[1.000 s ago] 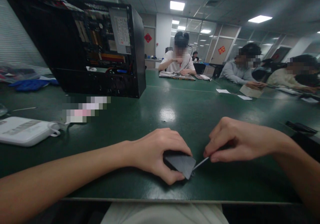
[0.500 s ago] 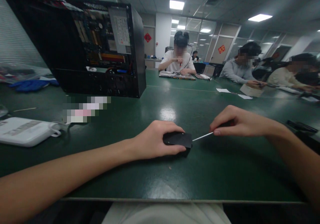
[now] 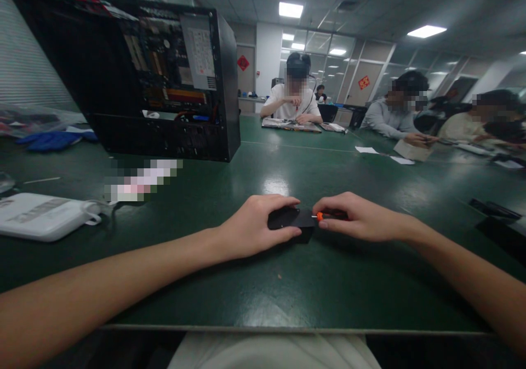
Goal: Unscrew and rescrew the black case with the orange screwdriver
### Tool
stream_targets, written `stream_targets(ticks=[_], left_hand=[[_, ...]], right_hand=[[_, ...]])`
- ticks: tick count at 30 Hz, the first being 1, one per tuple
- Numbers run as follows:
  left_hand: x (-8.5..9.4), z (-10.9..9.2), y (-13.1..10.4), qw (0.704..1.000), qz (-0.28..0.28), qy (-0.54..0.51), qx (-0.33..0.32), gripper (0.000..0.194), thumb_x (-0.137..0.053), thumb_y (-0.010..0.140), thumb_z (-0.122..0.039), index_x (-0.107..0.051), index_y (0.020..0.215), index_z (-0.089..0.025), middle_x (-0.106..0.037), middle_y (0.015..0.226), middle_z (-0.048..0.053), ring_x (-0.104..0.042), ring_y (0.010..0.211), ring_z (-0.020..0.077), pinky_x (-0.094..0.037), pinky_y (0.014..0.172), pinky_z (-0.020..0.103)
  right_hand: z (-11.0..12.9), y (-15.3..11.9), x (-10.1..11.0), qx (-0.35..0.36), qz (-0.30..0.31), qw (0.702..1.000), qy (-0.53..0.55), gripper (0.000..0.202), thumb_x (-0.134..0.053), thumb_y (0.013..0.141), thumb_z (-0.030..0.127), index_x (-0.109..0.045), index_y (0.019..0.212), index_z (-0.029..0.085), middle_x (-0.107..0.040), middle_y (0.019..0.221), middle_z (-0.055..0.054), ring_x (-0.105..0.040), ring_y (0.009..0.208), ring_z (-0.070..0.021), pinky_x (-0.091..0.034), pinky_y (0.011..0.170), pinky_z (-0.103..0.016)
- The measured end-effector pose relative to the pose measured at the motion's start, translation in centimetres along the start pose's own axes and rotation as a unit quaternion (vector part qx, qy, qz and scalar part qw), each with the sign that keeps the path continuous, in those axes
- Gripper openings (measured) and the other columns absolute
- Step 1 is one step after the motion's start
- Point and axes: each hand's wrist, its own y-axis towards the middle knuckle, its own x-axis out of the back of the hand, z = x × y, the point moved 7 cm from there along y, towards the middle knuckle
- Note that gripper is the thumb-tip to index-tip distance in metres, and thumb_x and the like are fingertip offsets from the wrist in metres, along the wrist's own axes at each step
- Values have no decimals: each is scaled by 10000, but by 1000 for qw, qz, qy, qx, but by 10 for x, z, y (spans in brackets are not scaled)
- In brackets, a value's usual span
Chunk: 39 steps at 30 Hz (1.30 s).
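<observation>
My left hand (image 3: 263, 223) is closed round a small black box (image 3: 304, 219), thumb along its near side and fingers along the far side. The box rests on the green table. From the right, my right hand (image 3: 353, 215) grips a screwdriver (image 3: 320, 216) with an orange part at the front of its handle. Its thin metal shaft points left and meets the right end of the box; little of the shaft shows. Most of the handle is hidden by my fingers.
An open black computer case (image 3: 228, 95) stands at the back left. A white power bank (image 3: 45, 218) with a cable and blue gloves (image 3: 57, 140) lie left. Dark items (image 3: 495, 210) lie at the right. Across the table (image 3: 263, 297), several people sit working.
My right hand has moved left, close to the box. Much of the shaft that showed before is no longer visible, and the orange handle part now shows. My left hand stays nearly still.
</observation>
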Motion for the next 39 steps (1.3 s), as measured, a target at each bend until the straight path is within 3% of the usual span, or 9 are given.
stream_targets(ticks=[3,9,16,21,24,32,39], left_hand=[[2,4,-1,1000,13,10,15,564,-779,876,-376,-667,1373,-134,-756,1282,128,-735,1100,272,-558,949,366],[7,11,-2,996,67,25,62,420,-762,883,-433,-773,1206,-164,-809,965,38,-745,786,193,-522,694,272],[7,21,1,996,12,8,89,536,-789,863,-476,-746,1283,-145,-813,1113,69,-762,930,231,-554,833,300],[15,30,0,996,57,-11,73,510,-776,875,-439,-739,1308,-173,-810,1162,50,-765,990,234,-565,874,295],[18,35,-1,994,75,-27,76,513,-775,881,-440,-739,1319,-175,-810,1172,47,-766,992,232,-570,877,292],[11,35,0,992,50,-50,108,549,-799,862,-452,-737,1330,-171,-826,1087,43,-766,881,221,-563,768,287],[13,35,-2,989,33,-60,132,535,-802,856,-432,-737,1329,-190,-818,1138,47,-776,925,237,-578,803,303]], right_hand=[[-6,-3,7,-14,-10,1000,-11,422,-570,1028,508,-705,1223,159,-728,1008,-53,-628,833,-158,-452,745,-269],[-9,-9,14,-8,18,999,-26,390,-623,992,513,-739,1079,151,-694,904,-26,-593,774,-139,-422,677,-259],[-11,-4,12,-21,-41,999,-14,381,-613,1005,499,-745,1134,165,-700,873,-8,-576,719,-122,-430,664,-258],[-10,-6,15,-31,-42,999,-14,349,-632,989,480,-752,1086,167,-687,838,-3,-562,690,-115,-418,633,-254],[-7,-8,15,-23,-31,999,-32,330,-654,968,457,-756,1063,158,-696,844,-12,-564,691,-120,-408,621,-257],[3,-7,10,0,-44,997,-67,252,-624,980,369,-738,1054,157,-691,836,-8,-562,679,-103,-408,631,-235],[7,-10,18,12,-43,993,-108,181,-612,943,278,-717,1003,144,-669,814,-12,-541,667,-103,-391,634,-235]])
